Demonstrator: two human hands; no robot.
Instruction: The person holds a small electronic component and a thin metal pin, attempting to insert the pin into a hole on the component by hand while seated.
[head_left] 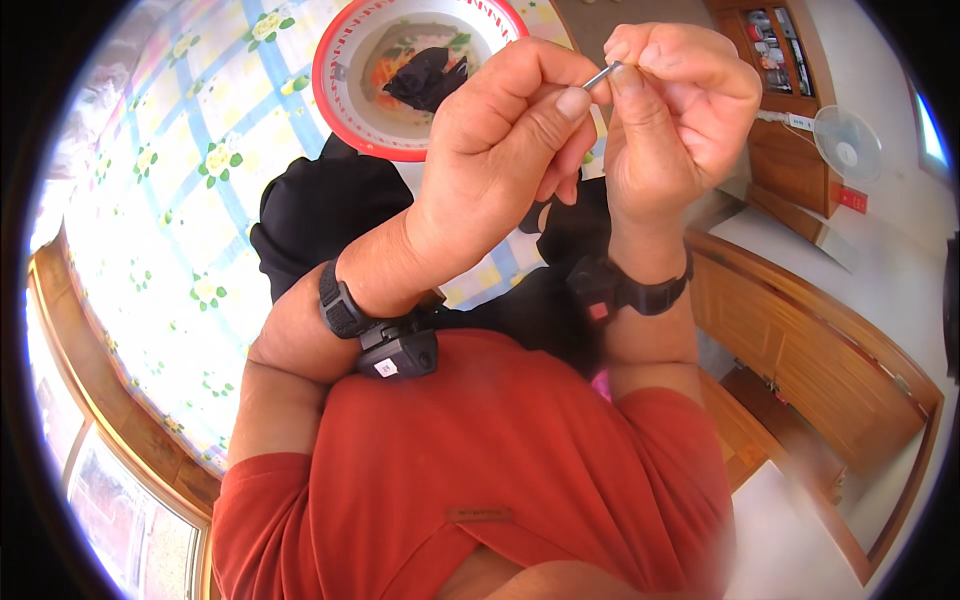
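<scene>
My left hand [505, 140] and my right hand [675, 105] are raised close together in front of me. Between their fingertips they pinch a thin silver needle [603, 74]. Whether a thread runs through it is too small to tell. Below the hands lies black cloth [325, 215] on a table with a flowered checked cover [170, 180]. Both wrists carry black bands with small devices.
A red-rimmed white bowl [340, 95] with a scrap of black cloth in it stands on the table beyond my hands. A wooden bench [820, 370] runs along the right. A wooden cabinet [790, 110] and a white fan [848, 143] stand at the far right.
</scene>
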